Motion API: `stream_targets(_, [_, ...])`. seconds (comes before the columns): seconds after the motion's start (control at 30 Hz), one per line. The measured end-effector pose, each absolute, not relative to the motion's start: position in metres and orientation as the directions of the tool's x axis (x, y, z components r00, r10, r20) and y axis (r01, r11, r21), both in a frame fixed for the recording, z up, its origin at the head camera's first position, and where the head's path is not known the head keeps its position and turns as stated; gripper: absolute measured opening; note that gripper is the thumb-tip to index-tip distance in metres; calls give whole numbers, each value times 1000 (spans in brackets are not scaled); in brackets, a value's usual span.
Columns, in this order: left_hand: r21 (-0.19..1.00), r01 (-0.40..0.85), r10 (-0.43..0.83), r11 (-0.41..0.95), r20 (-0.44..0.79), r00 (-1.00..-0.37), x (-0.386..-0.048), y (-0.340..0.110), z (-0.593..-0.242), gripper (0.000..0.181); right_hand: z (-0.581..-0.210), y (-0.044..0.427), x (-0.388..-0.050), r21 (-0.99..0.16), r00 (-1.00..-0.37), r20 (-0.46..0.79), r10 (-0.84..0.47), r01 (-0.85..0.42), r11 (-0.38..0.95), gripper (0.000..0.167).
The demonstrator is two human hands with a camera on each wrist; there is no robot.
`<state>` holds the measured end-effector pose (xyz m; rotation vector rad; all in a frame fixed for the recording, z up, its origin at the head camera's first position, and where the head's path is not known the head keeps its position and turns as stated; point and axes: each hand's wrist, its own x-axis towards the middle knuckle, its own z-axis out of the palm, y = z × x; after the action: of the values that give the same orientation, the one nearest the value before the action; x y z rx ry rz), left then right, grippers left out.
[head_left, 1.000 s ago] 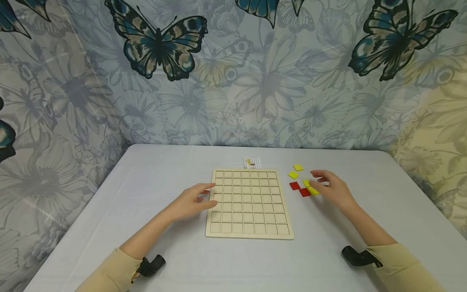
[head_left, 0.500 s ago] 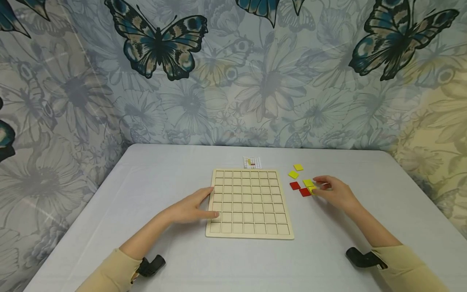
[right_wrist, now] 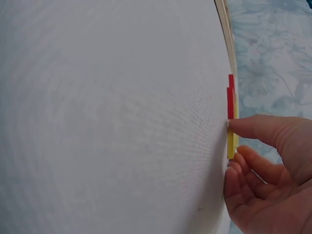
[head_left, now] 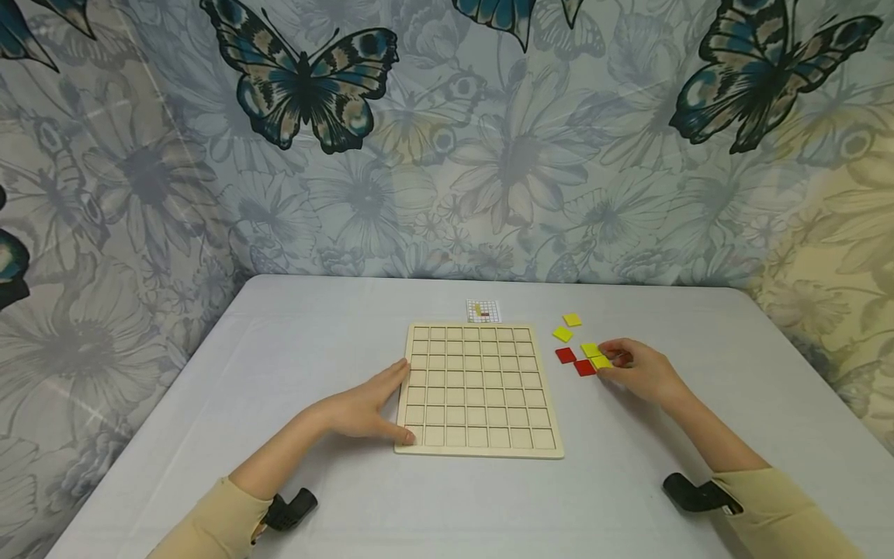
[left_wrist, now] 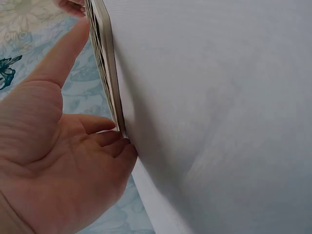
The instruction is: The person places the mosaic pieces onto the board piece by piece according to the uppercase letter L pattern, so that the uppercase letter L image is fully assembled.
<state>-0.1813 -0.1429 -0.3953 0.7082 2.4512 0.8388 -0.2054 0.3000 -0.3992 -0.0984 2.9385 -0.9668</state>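
Note:
A pale wooden grid board point(head_left: 478, 388) lies on the table. My left hand point(head_left: 363, 407) is at its left side, the thumb over the near left corner and the other fingertips against the left edge. In the left wrist view, that hand point(left_wrist: 73, 161) is spread, thumb well apart from the fingers, along the board's rim point(left_wrist: 117, 97). To the right of the board, my right hand point(head_left: 644, 373) pinches a square yellow tile point(head_left: 601, 362) by its edges, thumb at the near side. In the right wrist view, thumb and forefinger of the right hand point(right_wrist: 273, 165) touch the yellow tile point(right_wrist: 230, 146), which is flat on the table.
Another yellow tile point(head_left: 590, 349) touches the pinched one. Two red tiles point(head_left: 566, 355) lie to the left of it, and two more yellow tiles point(head_left: 563, 334) lie farther back. Behind the board is a small printed grid card point(head_left: 483, 311). A patterned wall covering point(head_left: 447, 194) rises behind the table.
My left thumb has slid down to the board's near left corner, with the fingers coming against its left edge. The right hand has moved slightly right and nearer, onto the yellow tile.

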Motion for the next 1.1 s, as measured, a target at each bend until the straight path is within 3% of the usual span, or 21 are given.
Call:
stream_targets(0.3, [640,351,623,684,-261,-738,-181,-144,-396,120,-401,301,-206,-602,-998,-31,-62,-31,798,47])
stream_targets(1.1, [622,356,620,697,-273,-735,-180,-144,-396,119,-404,304,-205,-607,-1000,6,-3,-6,795,46])
